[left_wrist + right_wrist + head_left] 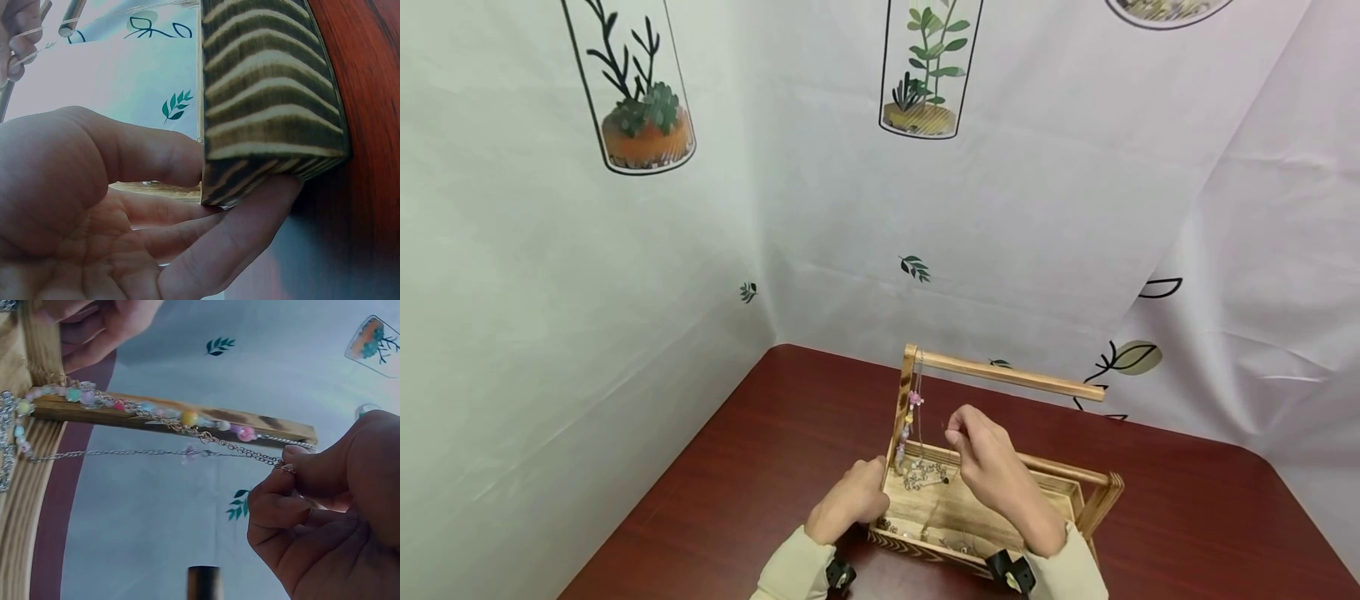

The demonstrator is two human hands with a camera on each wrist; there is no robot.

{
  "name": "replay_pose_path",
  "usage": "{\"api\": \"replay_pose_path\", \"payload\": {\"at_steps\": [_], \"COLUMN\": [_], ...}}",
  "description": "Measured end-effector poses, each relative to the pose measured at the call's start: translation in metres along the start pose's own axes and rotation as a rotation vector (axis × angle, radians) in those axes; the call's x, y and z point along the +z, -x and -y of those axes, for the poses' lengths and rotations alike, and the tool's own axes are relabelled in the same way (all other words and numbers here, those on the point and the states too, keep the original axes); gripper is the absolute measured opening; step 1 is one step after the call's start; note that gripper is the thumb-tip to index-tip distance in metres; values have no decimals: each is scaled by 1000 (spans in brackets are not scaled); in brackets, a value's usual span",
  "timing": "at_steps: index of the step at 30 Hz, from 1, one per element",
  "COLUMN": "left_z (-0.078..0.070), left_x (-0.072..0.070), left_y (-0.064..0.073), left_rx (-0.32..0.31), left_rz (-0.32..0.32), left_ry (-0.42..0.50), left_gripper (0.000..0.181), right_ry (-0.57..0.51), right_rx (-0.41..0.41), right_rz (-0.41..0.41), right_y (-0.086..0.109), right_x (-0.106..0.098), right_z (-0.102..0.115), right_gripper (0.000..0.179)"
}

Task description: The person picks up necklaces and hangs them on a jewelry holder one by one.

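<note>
A wooden jewelry box point(917, 548) with a burnt-striped front stands before me. My left hand point(850, 500) grips its left front corner, thumb and fingers wrapped round the striped wall point(269, 94) in the left wrist view. Above the tray, my right hand point(992, 467) pinches a thin metal chain point(240, 449) between thumb and fingertips. The chain stretches toward the box, in line with a pastel beaded necklace point(189, 418). That necklace hangs along the left post point(901, 404). A silver beaded bracelet point(917, 478) lies in the tray's left part.
From the left post a top bar point(1007, 373) runs right, its right end free. A lower bar point(1067, 469) joins the right post point(1099, 504). Small trinkets point(958, 546) lie along the tray's front. Dark red tabletop point(820, 417) surrounds the box, with a printed curtain point(842, 208) behind.
</note>
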State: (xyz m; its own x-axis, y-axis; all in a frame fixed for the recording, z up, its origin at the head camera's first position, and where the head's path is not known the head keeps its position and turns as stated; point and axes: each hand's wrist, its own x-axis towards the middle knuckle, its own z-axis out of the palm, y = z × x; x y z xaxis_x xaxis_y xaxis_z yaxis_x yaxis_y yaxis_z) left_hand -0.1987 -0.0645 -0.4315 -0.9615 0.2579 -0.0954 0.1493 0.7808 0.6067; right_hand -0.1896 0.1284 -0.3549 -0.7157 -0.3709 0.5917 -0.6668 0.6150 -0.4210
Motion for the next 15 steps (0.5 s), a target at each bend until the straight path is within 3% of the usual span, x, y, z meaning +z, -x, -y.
{"api": "replay_pose_path", "payload": {"at_steps": [9, 15], "left_z": [1, 2], "left_x": [1, 2], "left_y": [-1, 0], "left_rx": [5, -3], "left_rz": [-13, -8], "left_ry": [11, 35], "left_gripper": [49, 44], "right_ry": [-54, -26], "right_rx": [42, 55], "right_rz": [12, 15], "right_y": [-14, -19], "right_x": [-7, -7], "right_z": [-3, -11], "right_gripper": [12, 10]}}
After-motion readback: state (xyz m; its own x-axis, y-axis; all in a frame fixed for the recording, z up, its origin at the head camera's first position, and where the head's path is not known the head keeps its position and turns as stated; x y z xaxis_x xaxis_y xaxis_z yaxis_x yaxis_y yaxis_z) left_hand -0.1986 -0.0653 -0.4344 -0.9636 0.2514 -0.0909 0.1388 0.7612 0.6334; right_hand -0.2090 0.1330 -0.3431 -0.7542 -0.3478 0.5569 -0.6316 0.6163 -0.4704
